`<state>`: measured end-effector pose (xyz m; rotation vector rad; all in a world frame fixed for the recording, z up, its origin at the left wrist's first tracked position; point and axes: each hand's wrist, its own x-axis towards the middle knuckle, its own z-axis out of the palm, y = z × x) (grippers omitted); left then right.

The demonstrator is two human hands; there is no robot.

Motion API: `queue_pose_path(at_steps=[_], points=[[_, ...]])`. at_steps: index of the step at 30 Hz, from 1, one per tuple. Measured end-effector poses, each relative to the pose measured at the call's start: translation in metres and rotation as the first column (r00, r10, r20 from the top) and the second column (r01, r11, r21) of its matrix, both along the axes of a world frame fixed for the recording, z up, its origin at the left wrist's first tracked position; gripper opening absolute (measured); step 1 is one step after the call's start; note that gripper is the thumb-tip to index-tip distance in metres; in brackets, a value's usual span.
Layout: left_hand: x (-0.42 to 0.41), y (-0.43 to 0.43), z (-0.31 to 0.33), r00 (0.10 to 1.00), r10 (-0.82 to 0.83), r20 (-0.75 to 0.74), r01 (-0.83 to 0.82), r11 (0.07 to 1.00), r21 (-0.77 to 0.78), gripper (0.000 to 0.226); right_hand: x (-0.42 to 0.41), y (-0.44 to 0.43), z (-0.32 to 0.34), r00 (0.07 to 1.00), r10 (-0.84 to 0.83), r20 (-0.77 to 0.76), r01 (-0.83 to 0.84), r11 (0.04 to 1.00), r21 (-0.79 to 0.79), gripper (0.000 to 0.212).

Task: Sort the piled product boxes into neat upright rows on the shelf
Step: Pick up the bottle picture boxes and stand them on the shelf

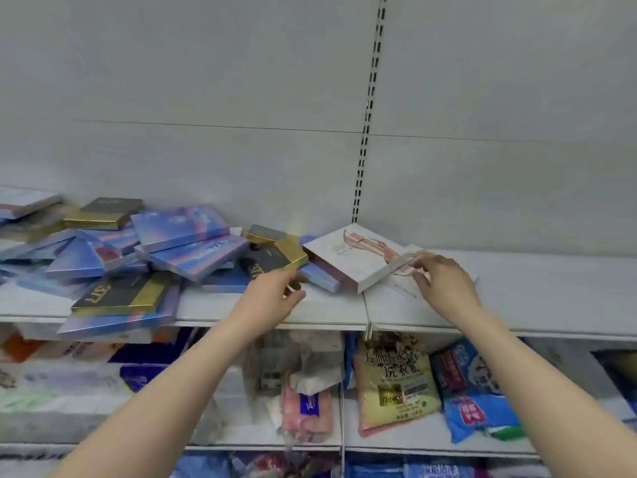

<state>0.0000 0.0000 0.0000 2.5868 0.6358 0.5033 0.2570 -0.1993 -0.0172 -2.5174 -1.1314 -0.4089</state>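
**Both hands at the pile's right end**

Your pile of boxes (131,257) lies jumbled flat on the shelf (327,308). Your left hand (275,288) is loosely parted beside a black-and-gold box (272,258), gripping nothing. Your right hand (444,281) pinches the tilted white box (351,260) at its corner.

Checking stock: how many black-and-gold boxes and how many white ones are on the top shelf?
Black-and-gold boxes: 4 plainly visible
White boxes: 2, one lying flat beneath the right hand
Total: 6; more may be hidden at the blurred far left.
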Motion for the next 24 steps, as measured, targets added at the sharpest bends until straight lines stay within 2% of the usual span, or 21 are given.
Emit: queue_pose_path(at_steps=[3, 4, 6, 10, 14, 16, 19, 21, 24], points=[[0.047, 0.001, 0.011, 1.000, 0.001, 0.011, -0.002, 0.997, 0.075, 0.037, 0.026, 0.002, -0.001, 0.978, -0.180, -0.110, 0.144, 0.951, -0.276, 0.050], [0.062, -0.001, 0.016, 1.000, 0.003, -0.020, -0.002, 0.997, 0.079, 0.041, 0.031, 0.000, -0.002, 0.958, -0.225, -0.176, 0.145, 0.914, -0.379, 0.057], [0.092, 0.002, 0.015, 0.992, 0.015, -0.129, -0.001, 0.995, 0.103, 0.054, 0.041, -0.005, -0.013, 0.950, -0.214, -0.225, 0.087, 0.879, -0.469, 0.065], [0.134, 0.019, 0.010, 0.902, 0.104, -0.420, -0.029, 0.983, 0.183, 0.088, 0.067, -0.025, -0.021, 0.943, -0.177, -0.282, 0.025, 0.882, -0.470, 0.069], [0.155, 0.030, 0.006, 0.850, 0.118, -0.514, -0.060, 0.990, 0.126, 0.112, 0.090, -0.054, -0.015, 0.924, -0.277, -0.264, 0.107, 0.850, -0.516, 0.071], [0.163, 0.032, 0.008, 0.862, 0.113, -0.495, -0.065, 0.991, 0.113, 0.113, 0.094, -0.064, -0.009, 0.918, -0.351, -0.186, 0.195, 0.806, -0.559, 0.070], [0.173, 0.022, 0.008, 0.920, 0.108, -0.376, -0.022, 0.974, 0.227, 0.110, 0.091, -0.068, -0.007, 0.918, -0.383, -0.103, 0.249, 0.758, -0.603, 0.074], [0.181, 0.013, 0.004, 0.944, 0.079, -0.319, 0.000, 0.971, 0.240, 0.109, 0.095, -0.068, -0.003, 0.908, -0.393, -0.145, 0.241, 0.774, -0.586, 0.076], [0.189, 0.004, -0.002, 0.933, 0.071, -0.352, 0.003, 0.979, 0.206, 0.110, 0.112, -0.071, 0.006, 0.898, -0.392, -0.198, 0.232, 0.806, -0.545, 0.080]])
